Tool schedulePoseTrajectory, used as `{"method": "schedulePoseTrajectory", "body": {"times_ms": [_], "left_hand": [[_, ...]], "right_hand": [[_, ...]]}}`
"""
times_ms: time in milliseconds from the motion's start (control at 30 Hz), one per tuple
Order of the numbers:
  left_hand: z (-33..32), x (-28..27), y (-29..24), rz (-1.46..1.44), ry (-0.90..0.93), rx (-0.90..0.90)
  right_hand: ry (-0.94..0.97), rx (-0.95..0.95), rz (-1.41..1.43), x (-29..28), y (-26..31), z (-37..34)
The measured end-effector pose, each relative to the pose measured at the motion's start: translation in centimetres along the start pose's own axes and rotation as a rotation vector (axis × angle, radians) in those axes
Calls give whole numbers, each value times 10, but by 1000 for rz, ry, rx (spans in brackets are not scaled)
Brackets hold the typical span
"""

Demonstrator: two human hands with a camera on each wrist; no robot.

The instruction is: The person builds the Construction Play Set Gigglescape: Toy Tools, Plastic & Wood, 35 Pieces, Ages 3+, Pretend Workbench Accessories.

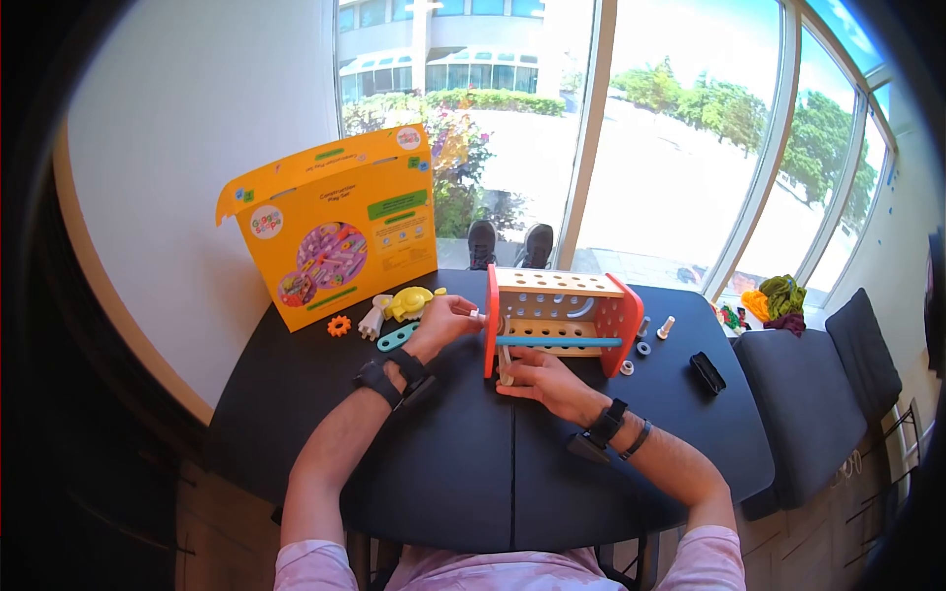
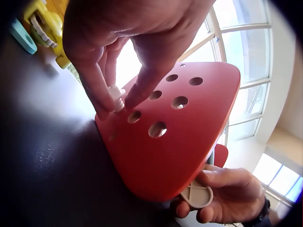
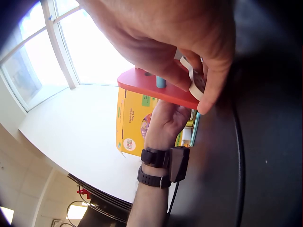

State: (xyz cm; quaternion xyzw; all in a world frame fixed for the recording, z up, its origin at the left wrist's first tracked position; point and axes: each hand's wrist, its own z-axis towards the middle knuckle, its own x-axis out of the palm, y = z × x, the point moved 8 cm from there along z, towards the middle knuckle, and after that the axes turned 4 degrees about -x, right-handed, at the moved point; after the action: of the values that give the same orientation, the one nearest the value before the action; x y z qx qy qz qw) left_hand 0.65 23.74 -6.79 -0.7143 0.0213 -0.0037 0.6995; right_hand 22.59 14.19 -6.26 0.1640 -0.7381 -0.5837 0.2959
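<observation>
A toy toolbox with pale wooden slats and red end panels stands on the dark table, a blue rod running along its front. My left hand is at the outer face of the left red panel. Between its thumb and fingers it pinches a small white bolt, right at one of the panel's lower holes. On the inner side of that panel, my right hand grips a beige plastic piece with a rounded, ribbed end. The bolt's tip is hidden.
A yellow box stands at the back left. Before it lie an orange gear, a yellow toy piece and a teal strip. Right of the toolbox are a pale bolt, grey rings and a black case.
</observation>
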Motion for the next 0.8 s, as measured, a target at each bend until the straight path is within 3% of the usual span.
{"method": "schedulePoseTrajectory", "body": {"times_ms": [167, 467, 800], "left_hand": [[-6, 1, 2, -21, 68, -126], [-10, 7, 0, -13, 120, -102], [-3, 0, 3, -36, 59, -84]], "right_hand": [[-5, -2, -34, -2, -2, 3], [-70, -50, -41, -6, 0, 11], [-89, -59, -30, -6, 2, 14]]}}
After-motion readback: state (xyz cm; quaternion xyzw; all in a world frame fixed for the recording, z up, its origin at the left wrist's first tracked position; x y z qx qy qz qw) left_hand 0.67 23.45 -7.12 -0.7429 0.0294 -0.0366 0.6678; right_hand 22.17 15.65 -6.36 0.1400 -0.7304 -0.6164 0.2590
